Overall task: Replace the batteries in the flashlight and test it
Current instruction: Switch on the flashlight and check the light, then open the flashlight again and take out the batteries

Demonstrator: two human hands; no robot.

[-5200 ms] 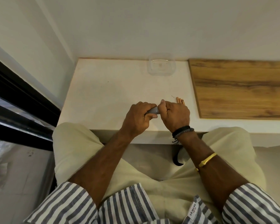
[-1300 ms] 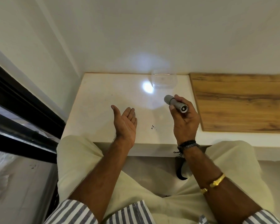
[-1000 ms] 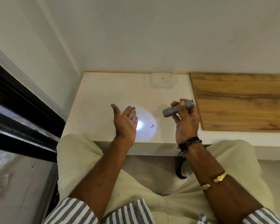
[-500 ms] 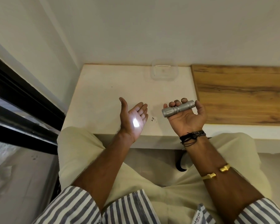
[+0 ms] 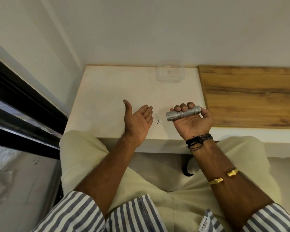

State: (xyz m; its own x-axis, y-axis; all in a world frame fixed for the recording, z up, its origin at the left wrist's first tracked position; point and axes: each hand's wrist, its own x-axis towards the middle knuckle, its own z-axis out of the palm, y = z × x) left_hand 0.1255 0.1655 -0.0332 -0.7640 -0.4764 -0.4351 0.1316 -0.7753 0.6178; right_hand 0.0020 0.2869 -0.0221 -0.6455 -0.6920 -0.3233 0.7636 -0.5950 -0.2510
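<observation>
The left hand [image 5: 138, 121] hovers palm up with fingers spread and nothing in its grip, over the near edge of the white table [image 5: 107, 97]. Beside it, the right hand [image 5: 192, 122] curls its grip around the silver flashlight [image 5: 182, 113], which lies level with its head toward the left hand. A clear plastic container [image 5: 170, 73] sits at the table's far edge by the wall.
</observation>
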